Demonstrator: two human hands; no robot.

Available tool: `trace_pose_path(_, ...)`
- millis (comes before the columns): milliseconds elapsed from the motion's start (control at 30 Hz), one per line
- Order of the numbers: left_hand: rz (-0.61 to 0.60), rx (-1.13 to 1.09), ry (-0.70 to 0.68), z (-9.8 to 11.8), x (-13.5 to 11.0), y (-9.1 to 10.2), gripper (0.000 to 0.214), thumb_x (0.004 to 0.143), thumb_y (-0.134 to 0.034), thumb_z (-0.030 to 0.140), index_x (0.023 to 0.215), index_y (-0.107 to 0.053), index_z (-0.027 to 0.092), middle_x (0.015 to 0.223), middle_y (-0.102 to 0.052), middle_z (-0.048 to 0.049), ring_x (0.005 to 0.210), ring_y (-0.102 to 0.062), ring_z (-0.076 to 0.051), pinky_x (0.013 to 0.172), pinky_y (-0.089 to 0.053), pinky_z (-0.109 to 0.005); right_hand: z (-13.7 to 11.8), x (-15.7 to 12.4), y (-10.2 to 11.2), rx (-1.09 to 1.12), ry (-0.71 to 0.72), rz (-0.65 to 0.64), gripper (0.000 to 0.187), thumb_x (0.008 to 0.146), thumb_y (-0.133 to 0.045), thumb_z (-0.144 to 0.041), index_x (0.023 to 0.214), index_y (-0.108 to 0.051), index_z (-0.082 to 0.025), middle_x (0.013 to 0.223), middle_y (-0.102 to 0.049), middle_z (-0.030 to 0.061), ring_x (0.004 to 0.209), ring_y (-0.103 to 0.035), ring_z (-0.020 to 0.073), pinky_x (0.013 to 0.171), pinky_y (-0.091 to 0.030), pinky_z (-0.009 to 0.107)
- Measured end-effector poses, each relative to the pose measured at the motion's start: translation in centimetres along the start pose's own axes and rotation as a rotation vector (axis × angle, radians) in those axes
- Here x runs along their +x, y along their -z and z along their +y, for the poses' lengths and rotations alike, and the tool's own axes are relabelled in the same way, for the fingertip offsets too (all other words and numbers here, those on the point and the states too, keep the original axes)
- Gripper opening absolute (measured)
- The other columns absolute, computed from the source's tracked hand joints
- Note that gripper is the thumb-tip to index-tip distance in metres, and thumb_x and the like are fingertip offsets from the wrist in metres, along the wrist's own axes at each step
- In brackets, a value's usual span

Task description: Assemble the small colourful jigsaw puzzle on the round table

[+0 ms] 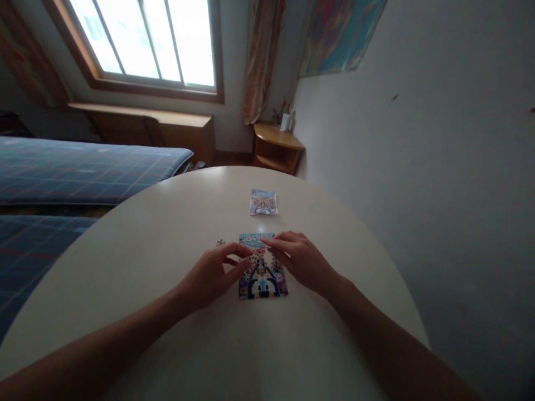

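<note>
A jigsaw puzzle (263,281) with a colourful cartoon picture and a blue dog-like face lies flat on the white round table (167,356). A pale gap shows in its upper right part. My left hand (217,272) reaches over its left side, thumb and fingertips brought close together in a pinch; whatever is between them is too small to make out. From the right, my right hand (303,259) rests over the upper right part, fingers stretched out and touching the puzzle near its top. A few loose puzzle pieces (220,243) lie just beyond my left hand.
Farther back on the table is a small printed sheet or packet (263,202) with a similar picture. A white wall (451,167) runs along the right. Checked mattresses (83,167) stand at the left, and a wooden corner shelf (278,136) is behind the table.
</note>
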State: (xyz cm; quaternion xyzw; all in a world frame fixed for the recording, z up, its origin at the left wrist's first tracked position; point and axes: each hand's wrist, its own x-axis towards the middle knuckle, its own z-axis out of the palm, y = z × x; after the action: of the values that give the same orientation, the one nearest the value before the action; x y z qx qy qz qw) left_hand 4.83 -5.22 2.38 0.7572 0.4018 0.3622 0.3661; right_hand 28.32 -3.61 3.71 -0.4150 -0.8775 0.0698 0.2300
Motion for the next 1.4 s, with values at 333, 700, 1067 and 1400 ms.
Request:
trace_pose_path(333,-0.211,0.51,-0.414,-1.2,-0.4,-0.1,0.024,0.094,-0.054,0.02,0.117,-0.063,0.021,0.129,-0.063,-0.0082,0.117,-0.057,-0.025,0.1,-0.052,-0.047,2.6,-0.5,1.1,-0.018,0.069,-0.029,0.014,0.094,-0.064,-0.03,0.099,-0.077,-0.028,0.093,-0.073,0.0032,0.08,-0.067,0.0142,0.077,-0.046,0.029)
trace_pose_path(700,-0.233,0.543,-0.423,-1.5,-0.5,-0.3,0.028,0.095,-0.053,0.019,0.121,-0.061,0.024,0.126,-0.063,-0.0064,0.114,-0.059,-0.023,0.098,-0.054,-0.045,1.4,-0.2,0.4,-0.084,0.135,-0.087,0.005,0.087,-0.072,-0.022,0.083,-0.075,-0.025,0.089,-0.076,-0.0003,0.08,-0.069,0.0144,0.078,-0.039,0.03)
trace_pose_path(1067,-0.248,0.57,-0.425,-1.7,-0.6,-0.2,0.027,0.095,-0.053,0.02,0.121,-0.06,0.023,0.127,-0.062,-0.0064,0.114,-0.059,-0.023,0.098,-0.054,-0.042,1.3,-0.5,1.1,0.001,0.146,-0.172,0.009,0.089,-0.068,-0.022,0.091,-0.076,-0.026,0.096,-0.076,0.0007,0.088,-0.069,0.016,0.085,-0.043,0.032)
trace_pose_path(1400,-0.258,0.572,-0.424,-1.3,-0.4,-0.1,0.027,0.096,-0.052,0.021,0.122,-0.06,0.022,0.127,-0.063,-0.0065,0.114,-0.058,-0.024,0.096,-0.054,-0.045,0.9,-0.3,-0.1,-0.001,-0.005,-0.135,0.006,0.084,-0.072,-0.025,0.089,-0.075,-0.023,0.095,-0.072,0.0033,0.089,-0.067,0.0175,0.084,-0.046,0.033)
